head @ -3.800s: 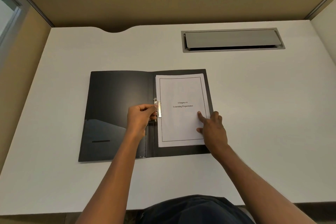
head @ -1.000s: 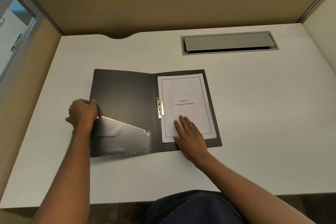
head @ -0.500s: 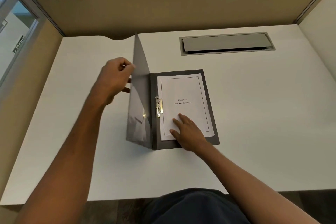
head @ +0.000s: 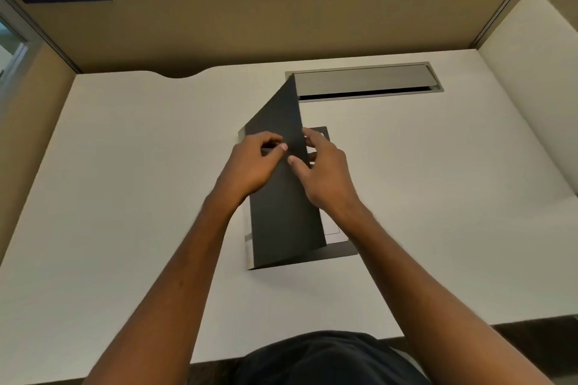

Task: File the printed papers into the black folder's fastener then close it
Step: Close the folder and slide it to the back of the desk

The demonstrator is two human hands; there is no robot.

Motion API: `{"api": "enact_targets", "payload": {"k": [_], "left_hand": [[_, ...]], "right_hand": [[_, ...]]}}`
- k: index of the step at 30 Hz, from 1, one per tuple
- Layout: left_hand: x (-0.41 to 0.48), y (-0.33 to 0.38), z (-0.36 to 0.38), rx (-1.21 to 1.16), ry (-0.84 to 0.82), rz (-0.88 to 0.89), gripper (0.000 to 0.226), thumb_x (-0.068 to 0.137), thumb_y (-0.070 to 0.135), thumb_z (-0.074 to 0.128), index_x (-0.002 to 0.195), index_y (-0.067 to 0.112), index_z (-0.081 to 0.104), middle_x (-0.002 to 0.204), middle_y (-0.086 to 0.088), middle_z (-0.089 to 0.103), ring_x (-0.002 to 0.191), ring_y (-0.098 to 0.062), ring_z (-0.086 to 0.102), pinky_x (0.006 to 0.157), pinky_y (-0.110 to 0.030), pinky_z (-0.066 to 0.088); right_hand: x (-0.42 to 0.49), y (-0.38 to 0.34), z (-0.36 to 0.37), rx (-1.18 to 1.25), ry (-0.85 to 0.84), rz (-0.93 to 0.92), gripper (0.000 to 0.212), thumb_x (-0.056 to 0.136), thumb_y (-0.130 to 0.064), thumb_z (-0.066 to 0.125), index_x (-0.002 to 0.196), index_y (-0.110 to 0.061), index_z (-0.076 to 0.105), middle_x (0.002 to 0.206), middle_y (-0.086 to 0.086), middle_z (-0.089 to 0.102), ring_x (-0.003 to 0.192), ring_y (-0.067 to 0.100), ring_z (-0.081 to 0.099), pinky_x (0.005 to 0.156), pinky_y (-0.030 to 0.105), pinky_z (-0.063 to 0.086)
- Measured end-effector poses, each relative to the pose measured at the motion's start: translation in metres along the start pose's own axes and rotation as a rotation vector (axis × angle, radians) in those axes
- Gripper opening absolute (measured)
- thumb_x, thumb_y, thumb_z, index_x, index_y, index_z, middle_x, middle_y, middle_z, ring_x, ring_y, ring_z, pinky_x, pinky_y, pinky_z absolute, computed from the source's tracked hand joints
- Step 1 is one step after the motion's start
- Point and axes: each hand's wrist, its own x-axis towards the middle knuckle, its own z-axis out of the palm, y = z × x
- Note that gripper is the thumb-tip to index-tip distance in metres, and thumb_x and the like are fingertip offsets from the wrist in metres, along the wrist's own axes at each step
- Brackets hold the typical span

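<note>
Both hands (head: 250,162) (head: 325,172) pinch the folder's cover (head: 281,197), half-closed, hiding the papers (head: 333,230).

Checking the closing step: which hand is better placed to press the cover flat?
Left. The left hand lies on the outside of the half-raised cover; the right hand grips its free edge.

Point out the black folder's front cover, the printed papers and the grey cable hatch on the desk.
front cover (head: 283,197), head view, middle of its dark outer face.
printed papers (head: 336,233), head view, white near corner showing past the cover's edge.
cable hatch (head: 362,78), head view, middle of its grey lid.
</note>
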Motion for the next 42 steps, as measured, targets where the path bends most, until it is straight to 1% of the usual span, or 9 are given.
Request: {"api": "enact_targets", "payload": {"k": [3, 8, 12, 16, 22, 27, 33, 38, 42], "left_hand": [[-0.004, -0.026, 0.014, 0.086, -0.035, -0.009, 0.047, 0.1, 0.038, 0.062, 0.145, 0.025, 0.057, 0.15, -0.002, 0.058, 0.136, -0.021, 0.056, 0.11, -0.034, 0.043], [-0.008, -0.067, 0.054, 0.244, -0.158, -0.052, 0.063, 0.097, 0.042, 0.065, 0.155, 0.033, 0.043, 0.172, -0.003, 0.02, 0.158, -0.028, 0.024, 0.127, -0.049, 0.025], [-0.01, -0.086, 0.087, 0.452, -0.168, 0.01, 0.07, 0.096, 0.049, 0.061, 0.159, 0.035, 0.034, 0.175, -0.005, 0.004, 0.162, -0.025, 0.004, 0.13, -0.05, 0.009], [-0.009, -0.092, 0.11, 0.543, -0.184, -0.035, 0.072, 0.099, 0.049, 0.055, 0.162, 0.035, 0.024, 0.175, -0.007, -0.003, 0.162, -0.027, -0.003, 0.13, -0.053, 0.004], [-0.01, -0.095, 0.119, 0.626, -0.197, -0.049, 0.069, 0.102, 0.047, 0.05, 0.163, 0.032, 0.022, 0.174, -0.01, 0.0, 0.162, -0.027, -0.004, 0.129, -0.056, 0.003], [-0.02, -0.101, 0.107, 0.522, 0.131, -0.263, 0.069, 0.102, 0.032, 0.054, 0.163, 0.023, 0.024, 0.172, -0.016, 0.013, 0.159, -0.033, 0.015, 0.127, -0.054, 0.021], [-0.024, -0.109, 0.093, 0.36, 0.194, -0.453, 0.075, 0.101, 0.033, 0.057, 0.163, 0.014, 0.019, 0.16, -0.015, 0.04, 0.147, -0.036, 0.038, 0.117, -0.048, 0.037], [-0.016, -0.106, 0.095, 0.269, 0.249, -0.509, 0.074, 0.099, 0.032, 0.063, 0.161, 0.012, 0.026, 0.155, -0.017, 0.047, 0.143, -0.037, 0.043, 0.116, -0.05, 0.038], [-0.005, -0.108, 0.09, 0.009, 0.325, -0.644, 0.067, 0.096, 0.024, 0.067, 0.153, 0.007, 0.037, 0.149, -0.02, 0.053, 0.136, -0.041, 0.051, 0.114, -0.053, 0.044]], "right_hand": [[0.004, 0.027, -0.007, -0.023, 0.058, 0.037, 0.056, 0.096, -0.016, 0.07, 0.148, -0.026, 0.05, 0.134, -0.011, 0.063, 0.113, 0.007, 0.067, 0.1, 0.028, 0.053], [0.014, 0.077, -0.016, -0.163, 0.033, 0.139, 0.063, 0.088, -0.022, 0.079, 0.144, -0.022, 0.051, 0.125, -0.001, 0.057, 0.116, 0.021, 0.062, 0.09, 0.024, 0.047], [0.016, 0.111, -0.007, -0.237, -0.022, 0.212, 0.072, 0.084, -0.028, 0.082, 0.145, -0.02, 0.044, 0.13, 0.009, 0.046, 0.117, 0.029, 0.058, 0.099, 0.032, 0.049], [0.012, 0.133, 0.008, -0.416, -0.082, 0.202, 0.096, 0.083, -0.046, 0.079, 0.158, -0.023, 0.024, 0.144, 0.015, 0.036, 0.131, 0.032, 0.044, 0.108, 0.043, 0.047], [0.001, 0.149, 0.027, -0.743, -0.137, 0.124, 0.089, 0.087, -0.071, 0.058, 0.159, -0.029, 0.028, 0.153, 0.016, 0.033, 0.138, 0.032, 0.038, 0.111, 0.043, 0.041], [-0.003, 0.155, 0.032, -0.865, -0.111, 0.096, 0.086, 0.09, -0.075, 0.048, 0.16, -0.031, 0.025, 0.156, 0.015, 0.03, 0.139, 0.031, 0.037, 0.108, 0.042, 0.041], [-0.001, 0.156, 0.035, -0.903, -0.119, 0.094, 0.084, 0.092, -0.074, 0.045, 0.161, -0.031, 0.022, 0.16, 0.016, 0.027, 0.141, 0.032, 0.035, 0.109, 0.042, 0.041], [-0.001, 0.156, 0.035, -0.903, -0.127, 0.101, 0.085, 0.093, -0.073, 0.046, 0.161, -0.03, 0.02, 0.161, 0.017, 0.025, 0.144, 0.032, 0.032, 0.112, 0.043, 0.039], [-0.001, 0.155, 0.034, -0.891, -0.139, 0.1, 0.085, 0.093, -0.072, 0.047, 0.162, -0.03, 0.019, 0.162, 0.017, 0.024, 0.145, 0.032, 0.031, 0.114, 0.044, 0.038]]}}
